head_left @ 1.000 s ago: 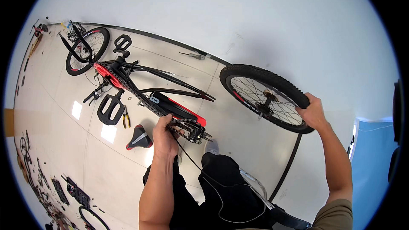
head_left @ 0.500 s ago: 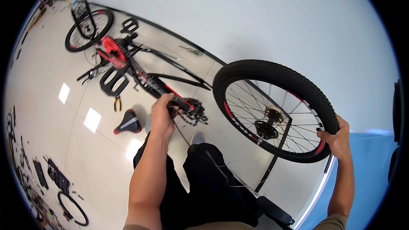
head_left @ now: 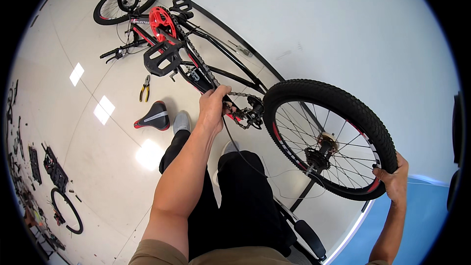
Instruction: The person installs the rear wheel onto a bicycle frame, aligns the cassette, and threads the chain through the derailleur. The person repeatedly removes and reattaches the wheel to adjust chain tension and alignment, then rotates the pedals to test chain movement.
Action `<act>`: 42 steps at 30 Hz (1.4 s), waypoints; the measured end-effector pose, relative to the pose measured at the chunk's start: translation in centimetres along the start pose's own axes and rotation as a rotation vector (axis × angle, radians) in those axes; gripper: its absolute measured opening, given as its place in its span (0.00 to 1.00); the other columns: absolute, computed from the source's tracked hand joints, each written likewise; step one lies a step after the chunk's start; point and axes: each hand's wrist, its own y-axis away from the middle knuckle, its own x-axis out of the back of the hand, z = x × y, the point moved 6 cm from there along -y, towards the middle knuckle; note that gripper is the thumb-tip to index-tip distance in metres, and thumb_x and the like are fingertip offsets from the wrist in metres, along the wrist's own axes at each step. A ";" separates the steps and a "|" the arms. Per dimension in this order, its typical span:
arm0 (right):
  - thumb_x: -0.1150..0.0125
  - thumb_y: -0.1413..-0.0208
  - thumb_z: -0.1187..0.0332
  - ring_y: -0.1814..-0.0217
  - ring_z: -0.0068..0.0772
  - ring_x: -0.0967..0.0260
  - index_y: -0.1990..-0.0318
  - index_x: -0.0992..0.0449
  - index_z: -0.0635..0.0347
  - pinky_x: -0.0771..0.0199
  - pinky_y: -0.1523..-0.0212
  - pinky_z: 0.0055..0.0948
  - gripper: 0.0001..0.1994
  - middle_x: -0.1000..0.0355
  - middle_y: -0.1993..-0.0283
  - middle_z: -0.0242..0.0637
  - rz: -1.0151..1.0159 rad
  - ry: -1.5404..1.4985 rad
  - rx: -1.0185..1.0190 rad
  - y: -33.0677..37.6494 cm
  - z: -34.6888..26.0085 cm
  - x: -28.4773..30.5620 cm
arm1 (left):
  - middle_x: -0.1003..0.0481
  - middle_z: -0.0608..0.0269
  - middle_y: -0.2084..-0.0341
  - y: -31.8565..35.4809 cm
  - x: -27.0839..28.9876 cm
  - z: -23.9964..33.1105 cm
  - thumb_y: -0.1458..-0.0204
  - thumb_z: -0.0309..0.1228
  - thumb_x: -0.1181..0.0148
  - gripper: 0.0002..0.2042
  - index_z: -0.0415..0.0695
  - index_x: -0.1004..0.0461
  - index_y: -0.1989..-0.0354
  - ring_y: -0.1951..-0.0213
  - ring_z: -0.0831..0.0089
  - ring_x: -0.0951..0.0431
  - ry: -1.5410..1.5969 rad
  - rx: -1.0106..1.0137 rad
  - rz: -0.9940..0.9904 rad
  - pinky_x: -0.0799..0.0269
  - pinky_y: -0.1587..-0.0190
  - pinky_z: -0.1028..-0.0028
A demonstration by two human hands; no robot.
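My left hand (head_left: 215, 105) is closed round the rear end of a black and red bicycle frame (head_left: 196, 73), beside the rear derailleur (head_left: 254, 113) and the chain (head_left: 239, 94). A thin black cable (head_left: 235, 147) trails from beneath that hand toward my legs. At the right, my right hand (head_left: 392, 176) grips the knobbly tyre of a loose bicycle wheel (head_left: 343, 100), thumb on the rim side. The wheel's cogs (head_left: 316, 158) face me. Its left edge reaches the derailleur in this view; whether they touch I cannot tell. The frame carries a red chainring (head_left: 162, 22) and a black pedal (head_left: 162, 59).
A saddle (head_left: 153, 116) and yellow-handled pliers (head_left: 144, 88) lie on the tiled floor left of my feet. The bike's front wheel (head_left: 100, 10) is far off. A white wall (head_left: 343, 29) runs behind. Tools and parts, including an open black case (head_left: 55, 169), are spread at left.
The view has shifted. The frame's rear end has come right, and the wheel nearer to me, narrowing the gap between them. Both hands keep their grip.
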 end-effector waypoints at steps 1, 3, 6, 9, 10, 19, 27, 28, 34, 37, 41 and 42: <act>0.31 0.64 0.83 0.67 0.21 0.37 0.57 0.22 0.64 0.33 0.62 0.26 0.20 0.31 0.68 0.24 -0.003 -0.010 -0.005 0.3 -0.6 -0.1 | 0.28 0.61 0.73 -0.1 -0.2 -0.1 0.46 0.35 0.35 0.14 0.36 0.27 0.62 0.80 0.70 0.25 0.016 0.000 -0.007 0.26 0.77 0.73; 0.30 0.63 0.82 0.67 0.22 0.36 0.58 0.22 0.66 0.32 0.61 0.26 0.19 0.30 0.68 0.24 -0.017 -0.036 -0.040 0.5 -1.7 -0.2 | 0.30 0.60 0.73 0.1 -0.9 -0.3 0.48 0.35 0.34 0.16 0.35 0.29 0.60 0.81 0.69 0.25 0.033 -0.003 -0.013 0.28 0.79 0.74; 0.30 0.62 0.81 0.66 0.23 0.34 0.57 0.21 0.67 0.32 0.61 0.26 0.19 0.30 0.68 0.25 -0.042 -0.048 -0.016 0.2 -3.5 -1.0 | 0.28 0.60 0.73 1.3 -0.8 0.5 0.48 0.35 0.34 0.16 0.34 0.28 0.60 0.82 0.70 0.25 0.026 -0.001 -0.013 0.29 0.79 0.75; 0.29 0.60 0.82 0.67 0.23 0.34 0.58 0.22 0.67 0.32 0.62 0.27 0.17 0.29 0.69 0.27 -0.070 -0.085 0.068 0.0 -5.8 -2.5 | 0.28 0.59 0.74 1.9 -0.6 1.1 0.48 0.35 0.34 0.16 0.34 0.28 0.60 0.82 0.71 0.25 0.044 -0.005 -0.010 0.30 0.80 0.76; 0.28 0.60 0.82 0.67 0.23 0.34 0.58 0.22 0.67 0.32 0.62 0.27 0.17 0.29 0.69 0.26 -0.080 -0.103 0.064 0.1 -6.3 -2.8 | 0.27 0.59 0.74 2.1 -0.8 1.1 0.47 0.34 0.34 0.17 0.33 0.28 0.60 0.82 0.71 0.25 0.037 0.006 -0.032 0.29 0.79 0.76; 0.26 0.59 0.81 0.67 0.22 0.34 0.57 0.21 0.67 0.31 0.62 0.26 0.18 0.29 0.69 0.26 -0.148 -0.118 0.126 0.4 -9.2 -4.0 | 0.27 0.59 0.70 6.8 -2.4 3.2 0.46 0.33 0.35 0.15 0.34 0.27 0.59 0.78 0.71 0.25 0.057 0.042 -0.067 0.24 0.75 0.75; 0.26 0.58 0.79 0.68 0.21 0.32 0.57 0.20 0.66 0.29 0.63 0.26 0.17 0.27 0.69 0.26 -0.143 -0.108 0.177 0.9 -10.5 -4.0 | 0.27 0.60 0.74 9.0 -2.4 3.9 0.45 0.35 0.35 0.13 0.36 0.27 0.62 0.78 0.69 0.23 0.027 0.029 -0.072 0.30 0.76 0.75; 0.27 0.59 0.79 0.68 0.22 0.31 0.57 0.20 0.66 0.29 0.63 0.26 0.17 0.26 0.69 0.27 -0.127 -0.104 0.176 1.0 -10.5 -3.8 | 0.27 0.59 0.74 9.2 -2.7 4.0 0.45 0.35 0.35 0.14 0.36 0.27 0.62 0.78 0.68 0.23 0.027 0.026 -0.079 0.31 0.76 0.75; 0.27 0.57 0.76 0.68 0.27 0.24 0.55 0.20 0.67 0.25 0.62 0.28 0.19 0.23 0.69 0.33 -0.114 -0.104 0.152 1.4 -10.6 -4.1 | 0.26 0.60 0.77 9.0 -2.1 2.8 0.45 0.34 0.35 0.12 0.36 0.25 0.67 0.79 0.69 0.25 0.031 0.006 -0.061 0.25 0.74 0.72; 0.26 0.56 0.75 0.70 0.29 0.23 0.54 0.20 0.66 0.24 0.63 0.30 0.19 0.23 0.71 0.35 -0.103 -0.121 0.179 1.6 -11.0 -4.1 | 0.26 0.60 0.77 8.3 -1.6 1.6 0.45 0.34 0.35 0.11 0.37 0.24 0.68 0.79 0.70 0.25 0.010 -0.012 -0.073 0.24 0.73 0.72; 0.28 0.55 0.75 0.70 0.29 0.24 0.53 0.21 0.67 0.23 0.63 0.29 0.19 0.24 0.69 0.35 -0.096 -0.082 0.176 2.0 -11.5 -4.0 | 0.25 0.59 0.76 8.2 -1.3 0.7 0.44 0.35 0.35 0.12 0.37 0.23 0.68 0.78 0.70 0.25 -0.023 0.007 -0.057 0.25 0.73 0.73; 0.28 0.55 0.75 0.70 0.29 0.24 0.53 0.21 0.67 0.23 0.63 0.29 0.18 0.24 0.69 0.35 -0.102 -0.080 0.176 2.0 -11.6 -4.1 | 0.24 0.59 0.76 8.3 -1.4 0.6 0.44 0.35 0.36 0.12 0.37 0.23 0.67 0.78 0.71 0.25 -0.014 0.000 -0.054 0.27 0.74 0.73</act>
